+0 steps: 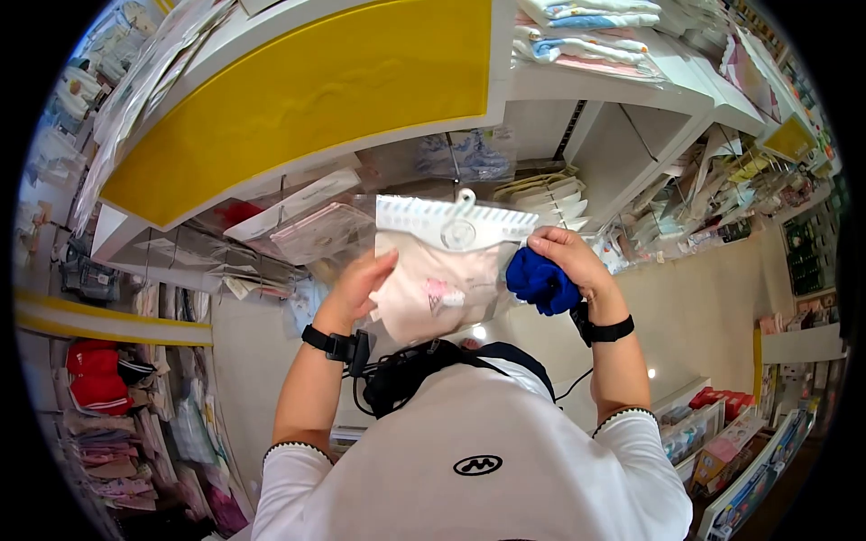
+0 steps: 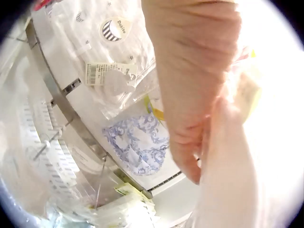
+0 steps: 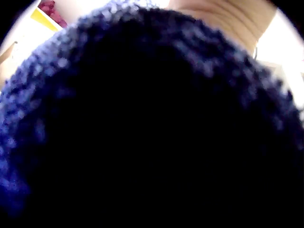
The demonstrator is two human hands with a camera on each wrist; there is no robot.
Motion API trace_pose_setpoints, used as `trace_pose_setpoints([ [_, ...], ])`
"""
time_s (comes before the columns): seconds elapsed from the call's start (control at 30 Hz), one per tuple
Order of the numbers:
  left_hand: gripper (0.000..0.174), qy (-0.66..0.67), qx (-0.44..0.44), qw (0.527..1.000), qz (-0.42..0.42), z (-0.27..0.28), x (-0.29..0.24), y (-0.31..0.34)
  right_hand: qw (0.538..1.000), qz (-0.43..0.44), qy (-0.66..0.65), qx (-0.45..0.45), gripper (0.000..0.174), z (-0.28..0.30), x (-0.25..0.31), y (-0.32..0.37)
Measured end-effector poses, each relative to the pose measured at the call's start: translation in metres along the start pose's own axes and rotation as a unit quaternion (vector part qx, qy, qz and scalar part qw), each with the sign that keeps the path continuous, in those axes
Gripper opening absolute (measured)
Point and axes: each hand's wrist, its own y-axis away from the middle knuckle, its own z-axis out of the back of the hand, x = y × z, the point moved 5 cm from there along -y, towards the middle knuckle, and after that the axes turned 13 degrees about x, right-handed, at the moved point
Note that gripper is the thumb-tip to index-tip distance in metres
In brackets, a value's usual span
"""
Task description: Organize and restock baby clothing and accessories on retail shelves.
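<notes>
Slippage risk: packet [image 1: 442, 279] of pale clothing held up before shelves [image 1: 622, 90], left hand [image 1: 361, 284] curled round its left edge, right hand [image 1: 564, 252] pinching its top corner while clutching blue cloth [image 1: 539, 281], a shared grip liable to drop either.

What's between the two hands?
A clear packet with a white hanger top, held by left hand and right hand; blue cloth in the right. Head view.

Bright shop light, fisheye edges; left-wrist view blown out, right-wrist view dark & blurry.
</notes>
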Motion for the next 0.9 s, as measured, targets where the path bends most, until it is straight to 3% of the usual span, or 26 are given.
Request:
trace_pose_setpoints([
  [0.1, 0.055, -0.139, -0.113, 0.983, -0.049, -0.009, -0.011, 0.000, 0.996, 0.035, 0.070, -0.041, 0.015, -0.001, 0.014, 0.000],
  [0.17, 0.062, -0.272, -0.196, 0.939, -0.074, 0.000, -0.006, 0.011, 0.987, 0.059, 0.132, -0.063, 0.016, -0.003, 0.021, 0.009],
  [0.23, 0.067, -0.383, -0.291, 0.865, -0.142, -0.004, -0.012, 0.032, 0.973, 0.073, 0.204, -0.076, 0.016, -0.004, 0.028, 0.015],
  [0.3, 0.053, -0.443, -0.367, 0.770, -0.277, -0.040, -0.028, 0.054, 0.965, 0.096, 0.230, -0.077, 0.016, 0.001, 0.024, 0.018],
  [0.37, 0.039, -0.564, -0.362, 0.647, -0.363, -0.081, -0.047, 0.064, 0.970, 0.102, 0.207, -0.071, 0.014, 0.006, 0.020, 0.017],
  [0.4, 0.033, -0.635, -0.313, 0.620, -0.337, -0.107, -0.067, 0.062, 0.974, 0.085, 0.197, -0.070, 0.013, 0.006, 0.019, 0.017],
  [0.53, 0.023, -0.690, -0.227, 0.627, -0.281, -0.119, -0.086, 0.023, 0.977, 0.113, 0.178, -0.030, 0.010, -0.006, 0.026, 0.013],
  [0.57, 0.017, -0.690, -0.181, 0.668, -0.211, -0.114, -0.086, 0.014, 0.977, 0.124, 0.171, -0.028, 0.010, -0.007, 0.027, 0.012],
  [0.67, 0.016, -0.660, -0.144, 0.703, -0.224, -0.109, -0.090, 0.009, 0.976, 0.145, 0.162, -0.031, 0.010, -0.008, 0.035, 0.011],
  [0.87, 0.012, -0.695, -0.122, 0.667, -0.239, -0.115, -0.097, 0.013, 0.978, 0.131, 0.154, -0.052, 0.011, -0.007, 0.030, 0.010],
  [0.9, 0.011, -0.694, -0.130, 0.664, -0.247, -0.117, -0.098, 0.012, 0.964, 0.138, 0.216, -0.068, 0.013, -0.010, 0.035, 0.013],
])
